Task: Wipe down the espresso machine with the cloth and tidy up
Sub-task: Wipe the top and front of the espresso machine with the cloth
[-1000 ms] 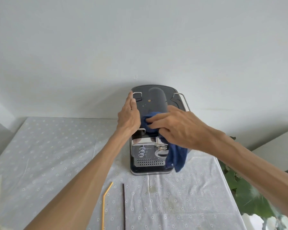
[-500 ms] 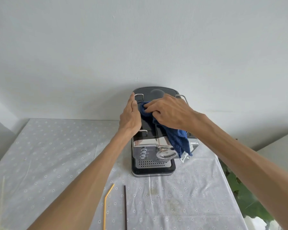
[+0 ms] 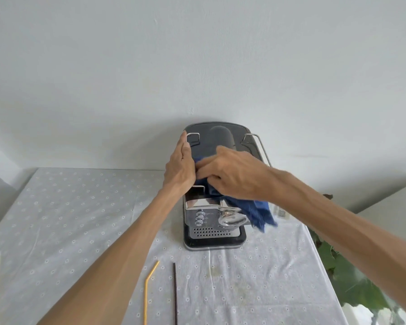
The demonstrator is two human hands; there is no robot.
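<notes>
On the tabletop (image 3: 56, 219), covered by a pale cloth with small flowers, lie a bent yellow straw (image 3: 149, 285) and a thin dark stick (image 3: 174, 294), and behind them the espresso machine (image 3: 215, 228) stands against the wall, with dark glossy top, chrome front, perforated tray. The left hand (image 3: 179, 167) lies flat with straight fingers on the machine's left side, its palm hidden. The right hand (image 3: 232, 174) closes its grip on the blue cloth (image 3: 258, 212) on the top; the cloth hangs over the right front, and green leaves (image 3: 352, 277) are cut off at the right.
</notes>
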